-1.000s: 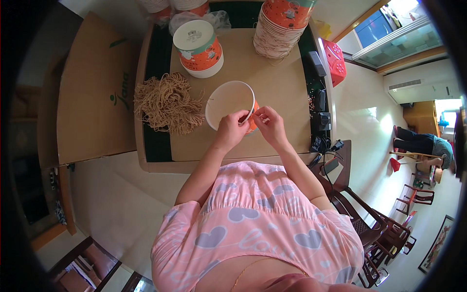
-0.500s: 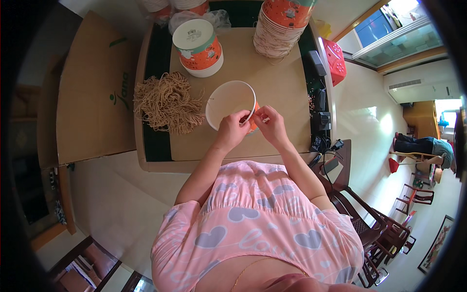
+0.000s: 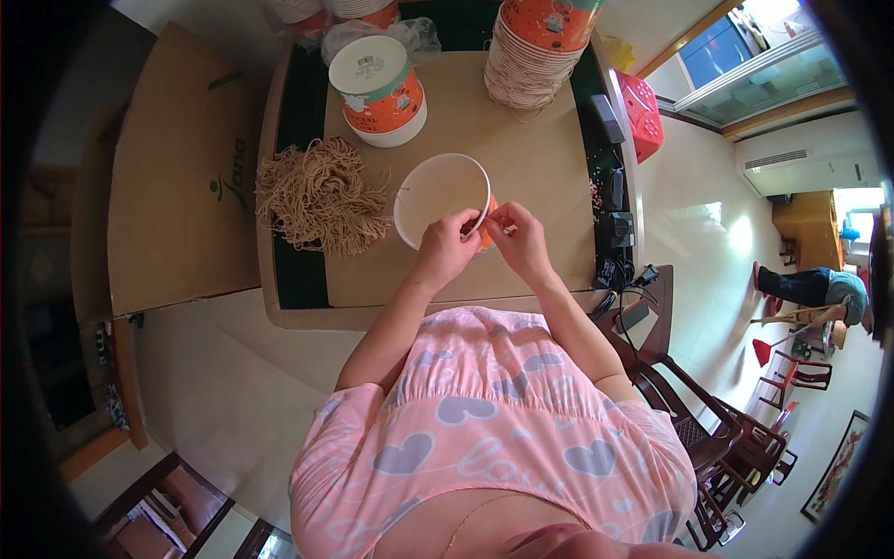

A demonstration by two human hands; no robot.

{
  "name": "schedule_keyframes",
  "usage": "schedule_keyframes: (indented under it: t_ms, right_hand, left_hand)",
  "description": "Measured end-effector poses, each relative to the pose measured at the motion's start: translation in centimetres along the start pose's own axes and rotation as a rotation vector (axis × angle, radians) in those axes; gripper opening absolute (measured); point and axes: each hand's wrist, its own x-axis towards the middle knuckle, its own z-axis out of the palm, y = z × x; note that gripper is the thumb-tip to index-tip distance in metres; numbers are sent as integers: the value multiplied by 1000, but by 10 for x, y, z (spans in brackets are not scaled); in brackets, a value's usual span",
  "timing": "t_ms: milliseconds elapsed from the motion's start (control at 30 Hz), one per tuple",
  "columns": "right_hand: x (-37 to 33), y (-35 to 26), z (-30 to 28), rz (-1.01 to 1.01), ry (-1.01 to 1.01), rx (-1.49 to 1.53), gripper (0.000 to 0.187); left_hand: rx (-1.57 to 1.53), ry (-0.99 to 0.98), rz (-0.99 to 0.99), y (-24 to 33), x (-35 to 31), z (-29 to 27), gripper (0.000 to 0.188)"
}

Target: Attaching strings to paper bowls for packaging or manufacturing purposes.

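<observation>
A white-lined paper bucket (image 3: 436,191) with an orange outside is tilted on the table in front of me, its mouth facing up toward me. A short bit of string pokes through its left wall. My left hand (image 3: 447,250) is closed on the bucket's near right rim, fingertips at the edge. Just outside that rim my right hand (image 3: 521,244) is pinched closed beside the left fingertips. What sits between its fingers is too small to make out. To the left lies a tangled heap of tan cords (image 3: 323,197).
Behind the cords stands an upturned orange-and-green bucket (image 3: 382,93). A tall stack of nested buckets (image 3: 535,61) with cords hanging off rises at the back right. Black adapters (image 3: 616,233) line the table's right edge; a large cardboard box (image 3: 182,177) is left. Another person (image 3: 819,284) bends over, far right.
My hands and the bucket have hardly moved; the right fingers shift slightly at the rim. In the background, the other person and a red dustpan-like thing have changed position.
</observation>
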Motion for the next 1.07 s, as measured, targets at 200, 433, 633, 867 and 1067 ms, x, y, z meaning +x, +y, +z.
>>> schedule_keyframes:
  t_ms: [200,433,633,867,1067]
  right_hand:
    - [-2,3,-3,-25,19,8,12]
    - [-10,23,-15,25,-25,-14,8]
    - [-16,52,-24,151,-114,41,7]
    - [-37,1,-29,90,-127,42,13]
    - [1,-35,-38,33,-273,-226,10]
  left_hand:
    - [7,-10,19,5,3,0,17]
    - [295,17,253,-10,8,18,10]
    - [304,-41,186,-20,14,34,9]
    - [-74,-147,-104,-44,22,40,9]
    - [-422,-412,-591,-62,33,36,22]
